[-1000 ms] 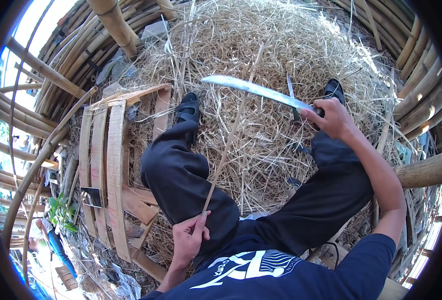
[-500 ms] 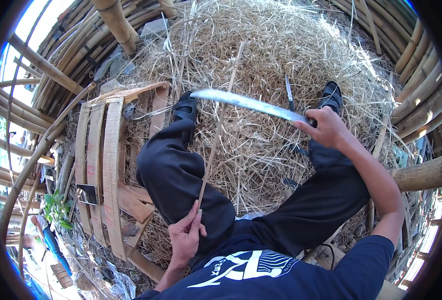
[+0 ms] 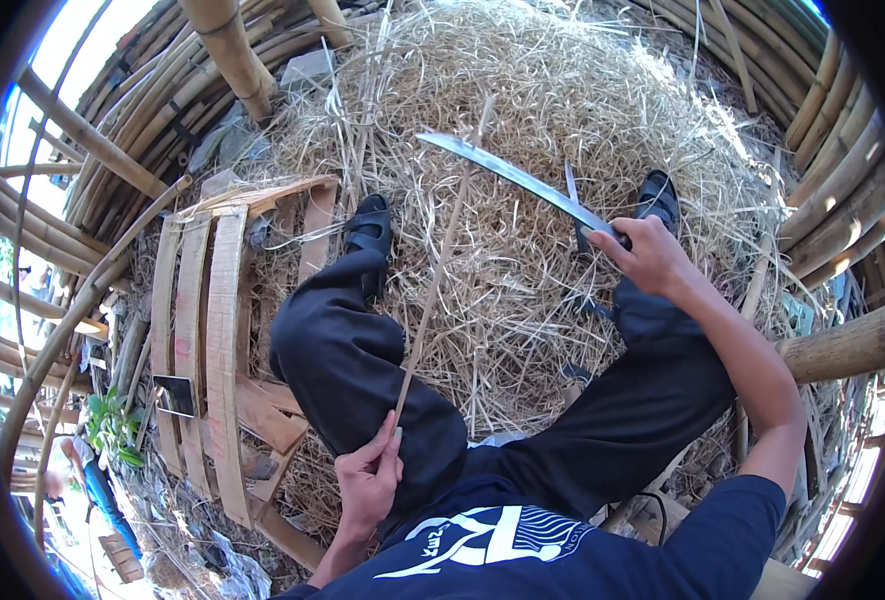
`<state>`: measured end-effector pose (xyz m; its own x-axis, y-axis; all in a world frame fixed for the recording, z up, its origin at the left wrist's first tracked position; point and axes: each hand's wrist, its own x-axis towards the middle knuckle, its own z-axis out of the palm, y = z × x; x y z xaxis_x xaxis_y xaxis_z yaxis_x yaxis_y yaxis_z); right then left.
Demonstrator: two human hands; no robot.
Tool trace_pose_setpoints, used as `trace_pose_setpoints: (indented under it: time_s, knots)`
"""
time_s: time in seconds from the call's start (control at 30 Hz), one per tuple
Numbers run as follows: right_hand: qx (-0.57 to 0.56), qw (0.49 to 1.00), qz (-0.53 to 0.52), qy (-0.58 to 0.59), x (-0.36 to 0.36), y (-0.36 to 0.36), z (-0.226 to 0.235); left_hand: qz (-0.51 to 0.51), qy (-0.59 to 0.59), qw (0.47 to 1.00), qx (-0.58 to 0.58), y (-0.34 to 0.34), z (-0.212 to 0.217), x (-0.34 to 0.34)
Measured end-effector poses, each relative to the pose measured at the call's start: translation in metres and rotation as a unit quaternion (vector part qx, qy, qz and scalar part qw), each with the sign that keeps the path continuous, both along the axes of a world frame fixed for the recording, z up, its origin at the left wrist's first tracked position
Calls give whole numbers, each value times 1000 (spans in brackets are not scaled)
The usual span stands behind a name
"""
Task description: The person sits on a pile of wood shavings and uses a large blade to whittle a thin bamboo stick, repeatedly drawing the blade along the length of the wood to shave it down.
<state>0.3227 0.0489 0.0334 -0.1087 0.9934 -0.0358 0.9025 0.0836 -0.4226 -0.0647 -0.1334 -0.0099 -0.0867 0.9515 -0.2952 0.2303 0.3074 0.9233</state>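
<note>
Knife (image 3: pixel 518 178) has been swung farther out along stick (image 3: pixel 433 290); knife gripped by right hand (image 3: pixel 653 255), stick's near end pinched by left hand (image 3: pixel 371 478).

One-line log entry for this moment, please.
left hand: pinching thin strip | right hand: gripping long knife | knife: crosses strip in view, contact unclear
</note>
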Motion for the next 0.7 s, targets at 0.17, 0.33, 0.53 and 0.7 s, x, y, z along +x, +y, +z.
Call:
trace_pose_setpoints:
  time_s: [0.17,0.33,0.53,0.7]
  knots:
    - [49,998,-3,28,2,-2,4,17,-2,1000,16,-1,4,2]
    - [-185,956,-76,213,-2,-5,8,12,-1,999,29,-2,1,0]
    - [-20,995,100,10,-8,-13,-6,13,0,999,32,-3,0,0]
    - [88,968,185,-147,1,6,-6,17,6,999,32,-3,3,1]
